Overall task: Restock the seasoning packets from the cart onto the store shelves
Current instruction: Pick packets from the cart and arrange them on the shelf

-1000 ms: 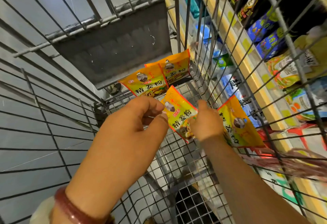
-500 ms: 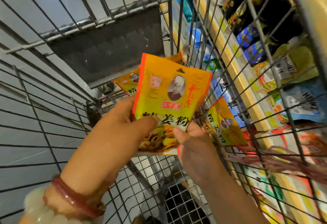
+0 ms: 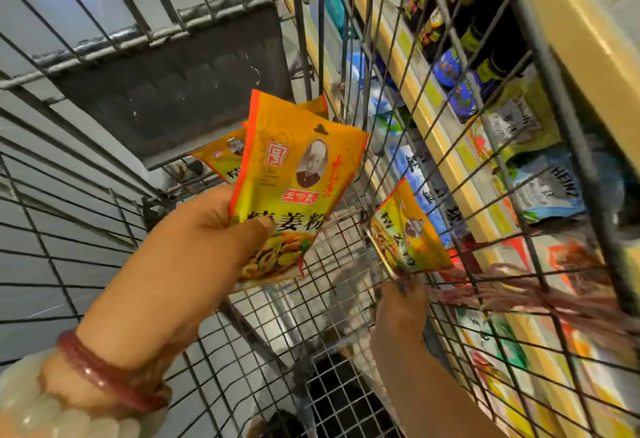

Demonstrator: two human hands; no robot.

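Seasoning packet [image 3: 294, 192], yellow-orange, stands nearly upright in the left hand [image 3: 211, 230], thumb pinching its lower edge, long axis vertical, top leaning slightly right. The right hand [image 3: 401, 302] pinches a second packet [image 3: 407, 233] by its bottom corner inside the wire cart [image 3: 104, 202], tilted left.

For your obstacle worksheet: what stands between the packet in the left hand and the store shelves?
The cart's wire side wall stands between the packet gripped by the left hand and the store shelves at right; the packet must go up over it.
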